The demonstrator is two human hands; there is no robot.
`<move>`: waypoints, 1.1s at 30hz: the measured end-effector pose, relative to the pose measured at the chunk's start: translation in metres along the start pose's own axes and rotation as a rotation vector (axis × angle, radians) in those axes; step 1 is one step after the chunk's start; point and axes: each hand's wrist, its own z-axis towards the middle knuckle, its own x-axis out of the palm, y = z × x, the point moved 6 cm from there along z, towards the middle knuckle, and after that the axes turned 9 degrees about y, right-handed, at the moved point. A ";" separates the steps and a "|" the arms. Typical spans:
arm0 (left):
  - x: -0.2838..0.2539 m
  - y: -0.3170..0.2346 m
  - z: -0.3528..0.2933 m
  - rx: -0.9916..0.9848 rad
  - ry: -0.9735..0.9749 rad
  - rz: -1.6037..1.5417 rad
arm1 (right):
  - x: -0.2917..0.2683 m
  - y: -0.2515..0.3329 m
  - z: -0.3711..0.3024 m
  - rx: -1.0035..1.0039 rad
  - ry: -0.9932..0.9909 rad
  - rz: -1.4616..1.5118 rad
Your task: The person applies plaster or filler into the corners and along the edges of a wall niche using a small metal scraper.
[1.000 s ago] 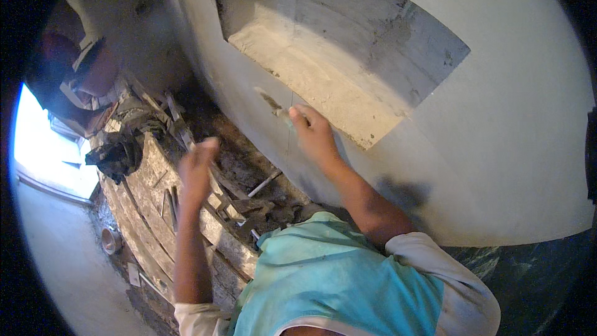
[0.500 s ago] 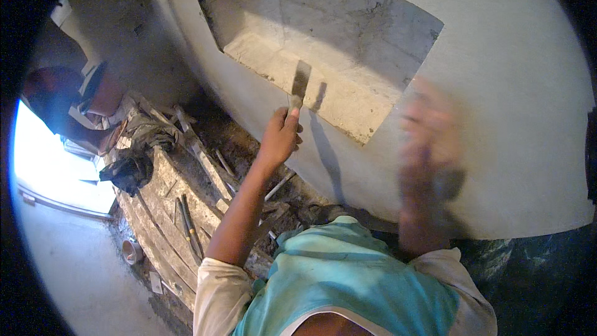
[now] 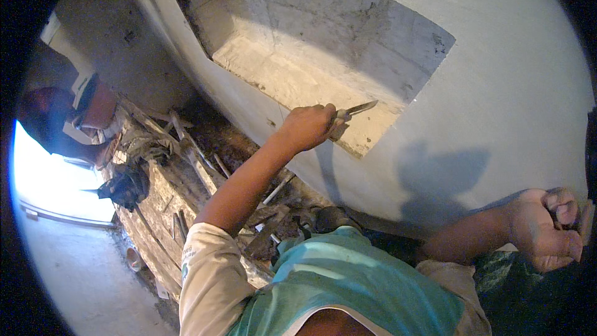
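My left hand (image 3: 309,127) is closed around the handle of a putty knife (image 3: 362,107). Its thin blade points right, over the pale ledge of a recess (image 3: 298,71) cut into the grey plastered wall (image 3: 510,81). I see the blade almost edge-on. Far to the right, my right hand (image 3: 547,227) is by the lower part of the wall, fingers curled. A light brown edge (image 3: 586,221) shows beside those fingers at the picture's rim; what it belongs to cannot be made out.
Wooden boards (image 3: 155,230) lie at the lower left, with debris and a dark crumpled cloth (image 3: 127,186) on them. A reddish bucket-like container (image 3: 99,107) stands beyond. A small round pot (image 3: 133,259) sits beside the boards. Bright light enters at the left.
The putty knife has turned from pointing up to pointing right as my left hand moved right. My right hand, blurred before the wall earlier, has moved down and far right.
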 end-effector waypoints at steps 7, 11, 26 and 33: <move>-0.008 0.051 0.012 -0.071 0.007 0.102 | -0.009 -0.010 -0.002 -0.068 0.041 -0.086; -0.032 0.127 -0.005 -0.327 -0.036 0.181 | -0.011 -0.007 -0.007 -0.218 -0.003 -0.552; -0.034 0.073 -0.006 -0.083 0.096 0.111 | -0.028 -0.042 0.007 -0.281 0.291 -0.634; -0.059 0.191 -0.017 -0.451 0.005 0.202 | -0.031 -0.039 -0.002 -0.669 0.030 -1.092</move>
